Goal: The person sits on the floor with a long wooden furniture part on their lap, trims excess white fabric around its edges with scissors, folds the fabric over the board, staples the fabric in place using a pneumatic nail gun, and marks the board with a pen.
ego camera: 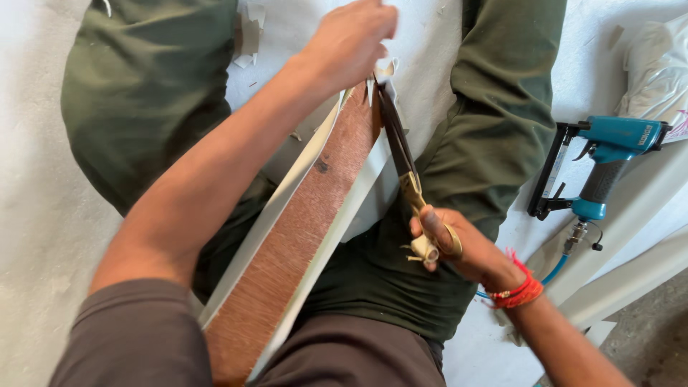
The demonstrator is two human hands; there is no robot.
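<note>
**Strip held out across the lap, scissors at its far end**

A white padded surface [43, 215] is seen under everything, with the person seated on it in dark green trousers [143, 86]. A long brown board strip [301, 229] edged in white lining [283, 193] is laid lengthwise over the lap, running from the near bottom edge of the view up to the far end between the knees.

The far end of the strip is pinched by the left hand [351, 39], so that grip is closed on the strip. Long dark-bladed scissors [401, 158] with brass-coloured handles are held in the right hand [459, 247], fingers through the loops; the blades are set right along the strip's right edge near the top. A red thread band [519, 290] is worn on the right wrist.

Off to the right, a teal pneumatic stapler [602, 165] with a blue hose [552, 272] is lying well apart from both hands.
</note>
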